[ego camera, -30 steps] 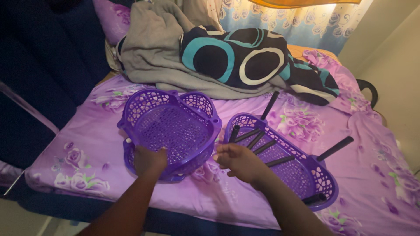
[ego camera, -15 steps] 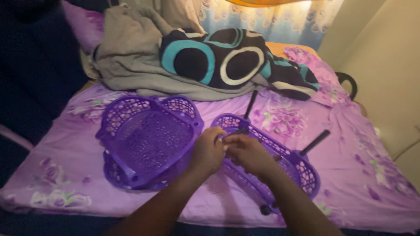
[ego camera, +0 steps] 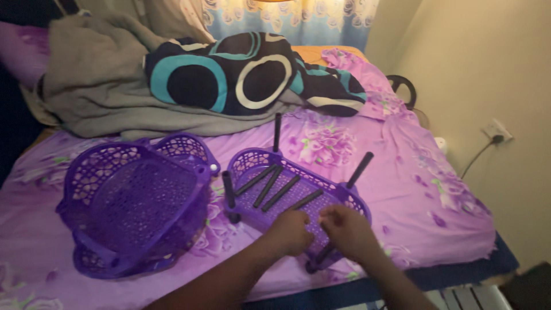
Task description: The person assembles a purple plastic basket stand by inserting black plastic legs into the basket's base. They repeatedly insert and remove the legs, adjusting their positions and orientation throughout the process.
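Hands meet at the near end of the purple perforated plastic tray (ego camera: 290,189), which lies on the purple floral bedsheet (ego camera: 402,189) near the bed's front edge, long axis running from far-left to near-right. Left hand (ego camera: 288,231) and right hand (ego camera: 347,231) both curl over that end; the grip itself is hidden. Loose dark rods (ego camera: 270,185) lie inside, just beyond the knuckles. Stacked purple baskets (ego camera: 138,201) sit left.

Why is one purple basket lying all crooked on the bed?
The left purple basket lies tipped on its side, not flat. The other basket, under both hands, has dark poles sticking up at corners and more lying loose inside. Nothing looks broken.
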